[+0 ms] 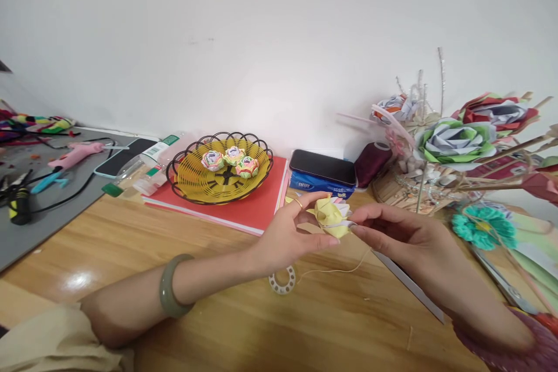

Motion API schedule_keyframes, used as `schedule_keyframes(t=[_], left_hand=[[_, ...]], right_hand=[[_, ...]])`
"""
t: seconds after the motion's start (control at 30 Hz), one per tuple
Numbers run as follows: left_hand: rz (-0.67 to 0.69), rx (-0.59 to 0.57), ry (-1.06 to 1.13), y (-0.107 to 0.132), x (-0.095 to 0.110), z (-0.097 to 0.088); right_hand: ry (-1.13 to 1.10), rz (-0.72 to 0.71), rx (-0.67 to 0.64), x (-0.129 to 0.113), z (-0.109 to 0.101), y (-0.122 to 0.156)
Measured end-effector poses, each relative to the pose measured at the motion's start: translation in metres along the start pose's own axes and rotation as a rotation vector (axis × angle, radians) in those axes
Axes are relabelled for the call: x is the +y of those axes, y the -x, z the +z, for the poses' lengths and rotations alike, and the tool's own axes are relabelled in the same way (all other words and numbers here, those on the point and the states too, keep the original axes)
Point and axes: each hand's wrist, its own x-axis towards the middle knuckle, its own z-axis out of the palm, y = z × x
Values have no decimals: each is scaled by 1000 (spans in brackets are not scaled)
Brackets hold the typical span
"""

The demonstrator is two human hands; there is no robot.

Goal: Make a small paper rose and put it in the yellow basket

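Note:
My left hand (291,232), with a ring and a green bangle on the wrist, pinches a small folded yellow paper flower (332,216) above the wooden table (218,302). My right hand (394,231) meets it from the right, fingertips closed on the flower's white edge. A thin thread (335,270) trails from the flower down to the tabletop near a small white tape ring (282,280).
A yellow wire basket (220,168) with three paper flowers sits on a red folder (257,206). Behind are a dark phone on a blue tissue pack (322,177), a maroon thread spool (371,164) and a paper bouquet (462,139). A pink glue gun (74,156) and tools lie left.

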Motion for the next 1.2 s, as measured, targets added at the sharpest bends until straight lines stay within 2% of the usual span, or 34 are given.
schedule_keyframes(t=[0.3, 0.63, 0.93, 1.2], left_hand=[[-11, -3, -41, -3, -6, -2], [-77, -5, -23, -6, -10, -3], [-102, -38, -4, -7, -11, -4], [-129, -97, -33, -5, -7, -6]], right_hand=[[195, -96, -140, -3, -10, -4], [348, -237, -175, 3, -11, -2], [358, -181, -142, 3, -14, -2], [323, -56, -189, 10, -15, 0]])
